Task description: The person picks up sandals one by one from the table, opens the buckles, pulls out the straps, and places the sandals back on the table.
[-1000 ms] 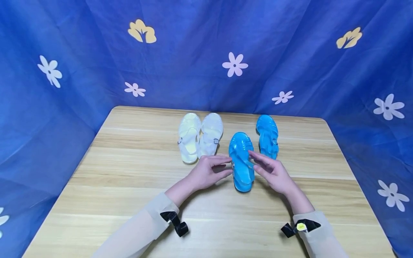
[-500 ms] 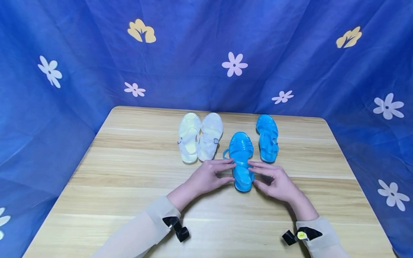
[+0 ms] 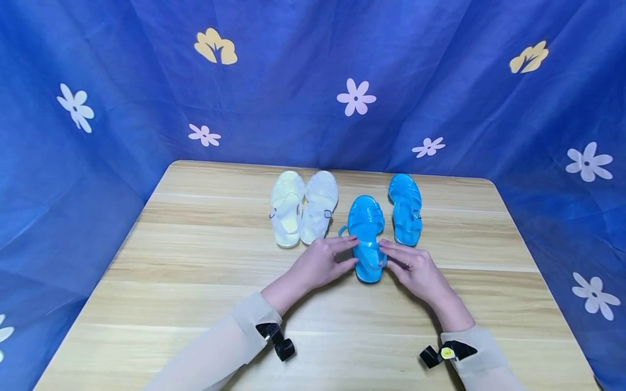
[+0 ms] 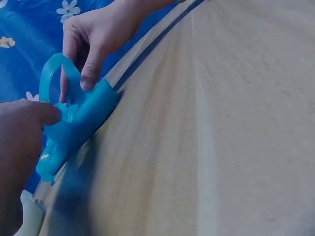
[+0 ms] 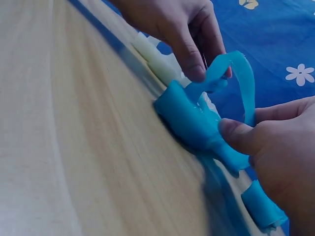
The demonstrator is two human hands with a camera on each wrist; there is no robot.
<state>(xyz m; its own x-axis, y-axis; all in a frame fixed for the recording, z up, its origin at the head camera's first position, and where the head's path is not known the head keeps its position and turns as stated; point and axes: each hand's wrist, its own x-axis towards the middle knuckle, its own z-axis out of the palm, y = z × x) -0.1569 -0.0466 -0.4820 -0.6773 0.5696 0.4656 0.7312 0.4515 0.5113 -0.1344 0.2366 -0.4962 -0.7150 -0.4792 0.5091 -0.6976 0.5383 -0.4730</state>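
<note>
In the head view, a blue jelly sandal [image 3: 365,222] points toe-away between my two hands. My left hand [image 3: 326,262] grips its left side, near a loose strap [image 3: 344,231] that sticks out to the left. From the right, my right hand [image 3: 414,270] pinches the sandal's rear strap. The wrist views show the heel strap [image 5: 248,86] standing up in an arch, with both thumbs at the sandal's rear. Several fingertips are hidden behind the straps. Whether the sole touches the table, I cannot tell.
A second blue sandal [image 3: 405,209] lies at the back right. Two whitish sandals, one left [image 3: 287,209] and one right [image 3: 320,201], stand side by side at the back. Behind the wooden table [image 3: 205,250] hangs a blue flowered curtain [image 3: 283,81].
The sandal's strap has come out to its left side since the first frame. Since half a second ago, both hands and the sandal have shifted slightly away from me.
</note>
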